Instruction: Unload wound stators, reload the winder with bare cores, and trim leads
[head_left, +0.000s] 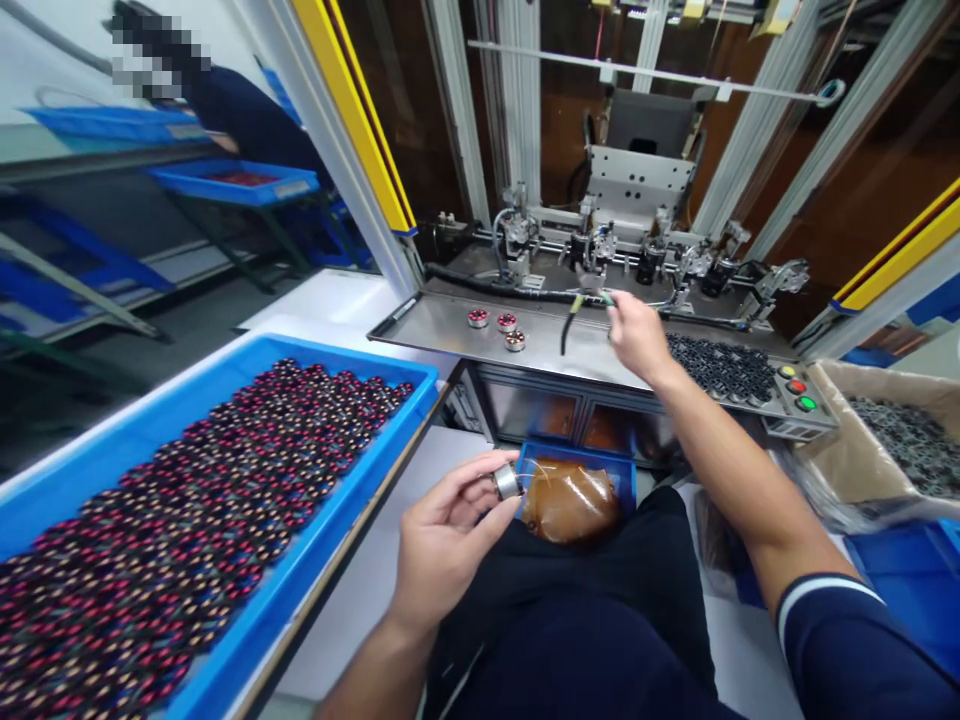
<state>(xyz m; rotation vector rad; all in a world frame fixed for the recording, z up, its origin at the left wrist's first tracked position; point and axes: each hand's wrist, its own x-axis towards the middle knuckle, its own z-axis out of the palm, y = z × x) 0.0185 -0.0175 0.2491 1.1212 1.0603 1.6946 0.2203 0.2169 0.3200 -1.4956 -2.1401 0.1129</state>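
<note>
My left hand (450, 530) holds a small silver cylindrical motor part (508, 482) between thumb and fingers, above my lap. Thin pale wires stick out from its right side. Out over the metal tray (435, 318) of the machine, my right hand (637, 335) is closed on a pair of pliers (571, 322); one dark handle with a yellow band hangs free, and the other runs into my fingers. Several wound motor cores with red or copper coils, among them a red core (478, 318) and a copper core (515, 341), sit on the tray left of the pliers.
A blue bin (431, 385) full of wound cores stands at left. Right of my hand lie many black parts (720, 368), beside a button box (802, 395) and a carton (844, 450) of grey parts. Machine fixtures (600, 245) stand behind. A person (247, 115) works at far left.
</note>
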